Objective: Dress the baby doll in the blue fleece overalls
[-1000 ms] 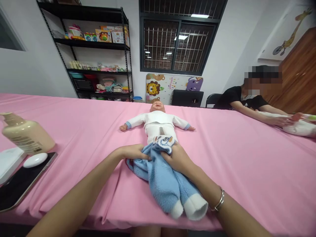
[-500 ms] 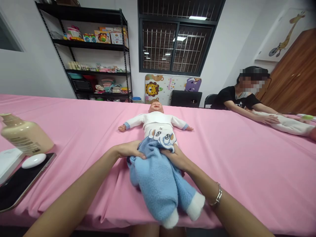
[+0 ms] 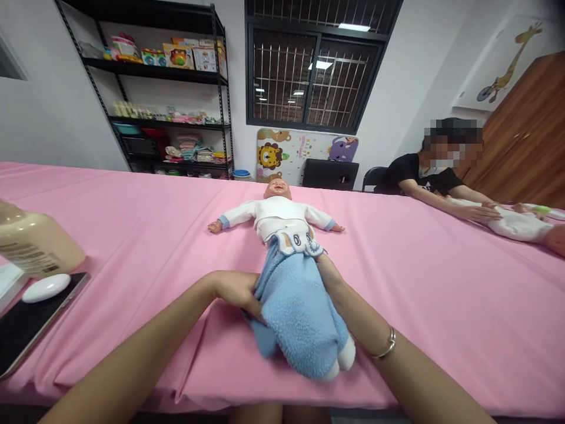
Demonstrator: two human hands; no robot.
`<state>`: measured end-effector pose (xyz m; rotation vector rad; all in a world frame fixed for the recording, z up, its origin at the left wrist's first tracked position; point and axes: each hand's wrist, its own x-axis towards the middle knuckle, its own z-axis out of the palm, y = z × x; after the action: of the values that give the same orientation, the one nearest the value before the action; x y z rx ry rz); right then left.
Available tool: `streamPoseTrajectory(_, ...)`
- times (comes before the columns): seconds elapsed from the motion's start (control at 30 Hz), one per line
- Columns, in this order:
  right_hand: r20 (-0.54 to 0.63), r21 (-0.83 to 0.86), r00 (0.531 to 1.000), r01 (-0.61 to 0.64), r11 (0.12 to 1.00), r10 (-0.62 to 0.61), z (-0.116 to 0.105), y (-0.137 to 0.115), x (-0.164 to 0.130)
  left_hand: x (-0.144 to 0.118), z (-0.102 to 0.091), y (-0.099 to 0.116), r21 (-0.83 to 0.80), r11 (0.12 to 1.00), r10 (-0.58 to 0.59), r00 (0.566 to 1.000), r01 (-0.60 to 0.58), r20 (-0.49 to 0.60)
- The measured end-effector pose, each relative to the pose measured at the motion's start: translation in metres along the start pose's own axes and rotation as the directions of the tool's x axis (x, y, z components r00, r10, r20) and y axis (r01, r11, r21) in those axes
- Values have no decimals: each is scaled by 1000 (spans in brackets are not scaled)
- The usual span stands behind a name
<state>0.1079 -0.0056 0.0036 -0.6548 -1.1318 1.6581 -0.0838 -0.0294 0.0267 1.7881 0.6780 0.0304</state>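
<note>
A baby doll (image 3: 282,215) in a white top with blue cuffs lies on its back, arms spread and head away from me. Over its lower body are fuzzy blue pants (image 3: 304,312) with white feet and an animal face at the waist. My left hand (image 3: 241,291) grips the left edge of the pants, thumb on the cloth and other fingers partly hidden. At the right side of the waist, my right hand (image 3: 330,275) is closed on the cloth, its fingers hidden beneath it. The doll's legs cannot be seen.
A pink-covered table (image 3: 441,312) lies before me. On the left are a pump bottle (image 3: 39,244), a phone (image 3: 35,324), a white oval object (image 3: 46,288) and a white box (image 3: 11,282). At right, a co-worker (image 3: 410,171) handles another doll (image 3: 521,224). A shelf (image 3: 154,70) stands behind.
The blue pants have turned and spread over the doll's lower body, their feet drawn closer together. My right hand has shifted right, to the side of the waist; my left hand has moved slightly down.
</note>
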Motion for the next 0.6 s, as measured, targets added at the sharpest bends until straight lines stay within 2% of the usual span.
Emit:
streamPoseTrajectory(0.07, 28, -16, 999, -42, 999, 42, 4, -5, -1, 6, 2, 1, 144, 987, -41, 981, 69, -191)
streamPoseTrajectory(0.1, 33, -42, 999, -24, 999, 26, 6, -8, -1, 7, 2, 1, 168, 983, -32, 961, 81, -276)
streamPoseTrajectory(0.17, 17, -112, 999, 44, 993, -42, 8, -16, 0, 7, 0, 3, 90, 996, 12, 922, 25, -387)
streamPoseTrajectory(0.23, -11, -174, 993, 117, 978, -121, 9, -24, 2, 3, -5, 6, -95, 987, 68, 869, -131, -490)
streamPoseTrajectory(0.27, -12, -190, 989, 142, 971, -147, 9, -27, 2, 1, -7, 7, -187, 956, 85, 827, -224, -556)
streamPoseTrajectory(0.33, 3, -180, 988, 154, 972, -157, 8, -30, 2, -1, -10, 10, -320, 853, 86, 714, -414, -695)
streamPoseTrajectory(0.4, 10, -134, 994, 107, 985, -107, 6, -28, 1, -1, -11, 13, -391, 727, 41, 604, -565, -796)
streamPoseTrajectory(0.43, -1, -112, 998, 66, 992, -67, 4, -26, 0, 0, -10, 14, -414, 685, 3, 570, -600, -821)
streamPoseTrajectory(0.47, -23, -92, 999, 23, 996, -25, 3, -23, -1, 0, -9, 14, -434, 667, -38, 554, -606, -831)
streamPoseTrajectory(0.5, -50, -80, 999, -13, 997, 9, 1, -21, -2, 1, -7, 15, -454, 671, -70, 559, -586, -826)
streamPoseTrajectory(0.53, -75, -79, 997, -38, 996, 32, 0, -19, -2, 2, -6, 14, -473, 695, -88, 589, -542, -803)
streamPoseTrajectory(0.6, -114, -101, 993, -43, 994, 32, -2, -17, -2, 3, -2, 12, -486, 769, -83, 688, -416, -721)
